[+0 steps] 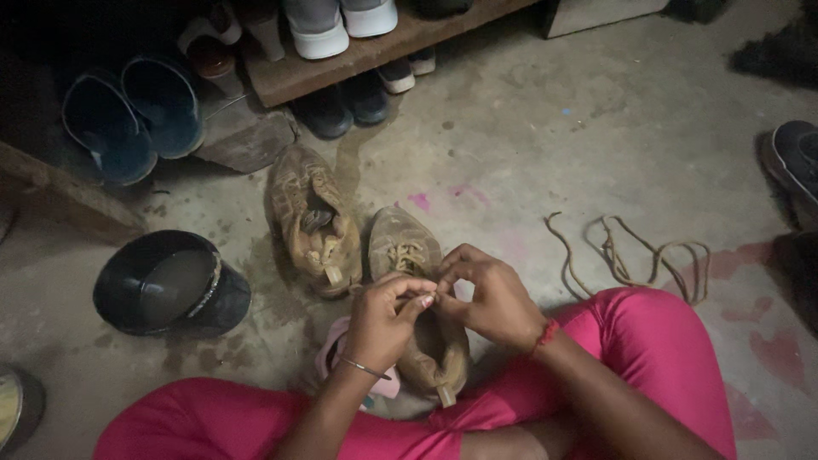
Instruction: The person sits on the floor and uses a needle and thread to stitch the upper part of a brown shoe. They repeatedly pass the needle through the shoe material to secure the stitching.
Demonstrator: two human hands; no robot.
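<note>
A dirty tan shoe point(407, 247) lies on the concrete floor between my knees, toe pointing away. Both hands meet above its laced front. My left hand point(383, 319) pinches a tan shoelace end at the fingertips. Fingertip to fingertip with it, my right hand point(487, 294) pinches the same lace. A second muddy shoe point(308, 217) without a lace lies just left of the first. A loose tan shoelace point(635, 255) lies coiled on the floor to the right. My legs in pink trousers point(656, 349) frame the bottom.
A black bowl of murky water point(170, 285) stands at the left. A pink slipper point(341, 358) lies under my left wrist. A wooden rack point(341, 60) with several shoes runs along the top. Blue boots point(128, 111) stand top left. A dark shoe point(797, 162) is at the right edge.
</note>
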